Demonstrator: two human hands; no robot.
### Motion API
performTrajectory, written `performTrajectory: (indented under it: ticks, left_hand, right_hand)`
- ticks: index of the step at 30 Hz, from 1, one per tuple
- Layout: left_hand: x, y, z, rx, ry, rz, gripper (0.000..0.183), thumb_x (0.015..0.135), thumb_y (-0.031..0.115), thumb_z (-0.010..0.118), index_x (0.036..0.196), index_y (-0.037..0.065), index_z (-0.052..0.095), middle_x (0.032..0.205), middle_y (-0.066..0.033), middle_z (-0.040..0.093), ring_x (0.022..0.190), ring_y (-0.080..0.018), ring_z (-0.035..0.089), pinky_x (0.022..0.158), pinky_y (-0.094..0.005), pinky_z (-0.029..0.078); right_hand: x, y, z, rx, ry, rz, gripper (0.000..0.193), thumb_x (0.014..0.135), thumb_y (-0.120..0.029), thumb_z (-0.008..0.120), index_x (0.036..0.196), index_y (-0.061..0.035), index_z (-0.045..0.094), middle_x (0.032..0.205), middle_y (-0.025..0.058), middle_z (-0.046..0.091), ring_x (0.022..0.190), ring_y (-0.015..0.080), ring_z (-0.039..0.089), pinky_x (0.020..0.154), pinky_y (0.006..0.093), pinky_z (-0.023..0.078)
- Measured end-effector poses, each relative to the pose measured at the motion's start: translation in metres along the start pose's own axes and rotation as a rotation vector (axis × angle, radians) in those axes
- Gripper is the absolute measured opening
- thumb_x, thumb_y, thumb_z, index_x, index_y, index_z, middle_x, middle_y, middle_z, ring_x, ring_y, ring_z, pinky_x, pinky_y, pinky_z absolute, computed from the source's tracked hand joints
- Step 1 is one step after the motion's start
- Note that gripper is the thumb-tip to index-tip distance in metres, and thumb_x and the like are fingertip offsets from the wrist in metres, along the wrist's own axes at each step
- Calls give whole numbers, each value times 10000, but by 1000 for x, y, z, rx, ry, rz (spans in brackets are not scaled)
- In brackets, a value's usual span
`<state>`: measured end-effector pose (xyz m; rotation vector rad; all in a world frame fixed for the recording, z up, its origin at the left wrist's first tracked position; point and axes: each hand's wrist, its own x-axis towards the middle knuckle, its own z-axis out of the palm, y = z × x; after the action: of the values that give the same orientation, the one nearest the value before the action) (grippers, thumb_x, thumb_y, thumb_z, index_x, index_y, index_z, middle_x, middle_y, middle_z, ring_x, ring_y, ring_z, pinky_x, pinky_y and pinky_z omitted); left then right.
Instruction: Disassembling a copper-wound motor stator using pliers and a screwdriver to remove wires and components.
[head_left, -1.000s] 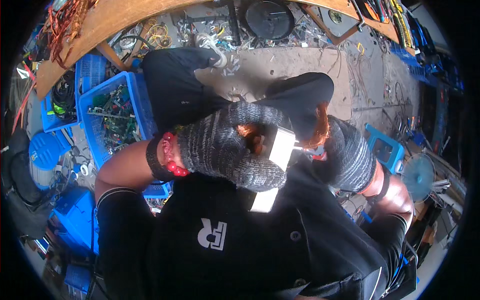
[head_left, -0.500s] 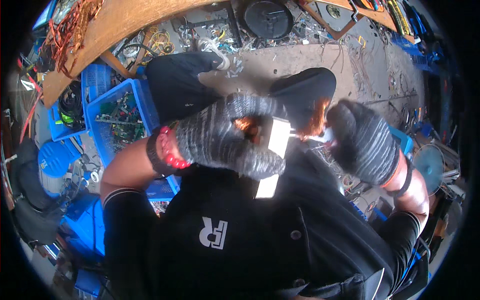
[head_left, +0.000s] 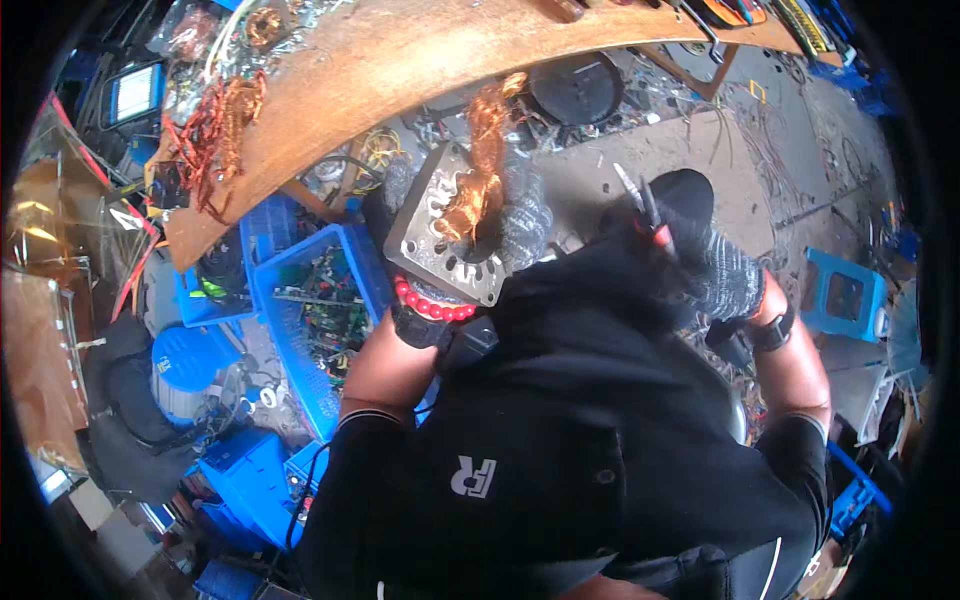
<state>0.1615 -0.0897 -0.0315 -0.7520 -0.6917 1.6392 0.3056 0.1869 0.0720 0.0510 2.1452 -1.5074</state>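
My left hand [head_left: 524, 215], in a grey knitted glove, grips a square metal motor stator [head_left: 418, 232] from beneath and from its far side. The slotted face of the stator is turned up, with a round opening in its middle. Copper wire [head_left: 486, 150] bulges out of that opening and trails away in a loose bundle toward the table. Apart from it, over my knee, my gloved right hand [head_left: 735, 275] is closed on a pair of pliers [head_left: 652, 212], whose two metal tips point up and away and stand apart. Some red shows on the handle; the rest is hidden by the hand and blur.
A curved wooden table [head_left: 360, 85] edges the far side, with a heap of copper wire [head_left: 225, 135] at its left. Blue crates, one with circuit boards [head_left: 325, 310], stand at my left. A round black pan [head_left: 575, 88] lies beyond; a blue stool [head_left: 845, 295] is at right.
The stator has moved left and away from my body and tipped so its slotted face shows. My right hand with the pliers has come away from the copper wire and turned the tips upward.
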Motion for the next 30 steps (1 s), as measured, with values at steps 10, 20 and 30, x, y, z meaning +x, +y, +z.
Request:
performTrajectory:
  ticks: [10, 20, 30]
  left_hand:
    - [-2, -14, 33, 829, -195, 412, 468, 1004, 397, 531, 1341, 74, 568, 1226, -110, 602, 1011, -280, 552, 901, -440, 493]
    - [-9, 13, 40, 1907, 4, 1246, 624, 985, 675, 438, 1163, 104, 614, 1014, -134, 653, 856, -274, 643, 691, -424, 555]
    - [8, -1, 104, 1668, 4, 1508, 551, 1071, 557, 419, 1116, 50, 633, 967, -74, 681, 914, -155, 652, 791, -302, 537]
  right_hand:
    - [40, 35, 44, 586, 111, 78, 452, 959, -168, 684, 1345, -4, 517, 1011, 71, 640, 815, 111, 613, 715, 281, 522]
    - [171, -75, -17, -638, 690, -258, 321, 868, -174, 719, 1129, -53, 577, 1117, 237, 639, 1031, 438, 637, 897, 485, 518]
    - [212, -99, -2, -142, 636, -952, 427, 949, -401, 703, 1108, -7, 668, 1014, 213, 697, 969, 367, 685, 840, 414, 533]
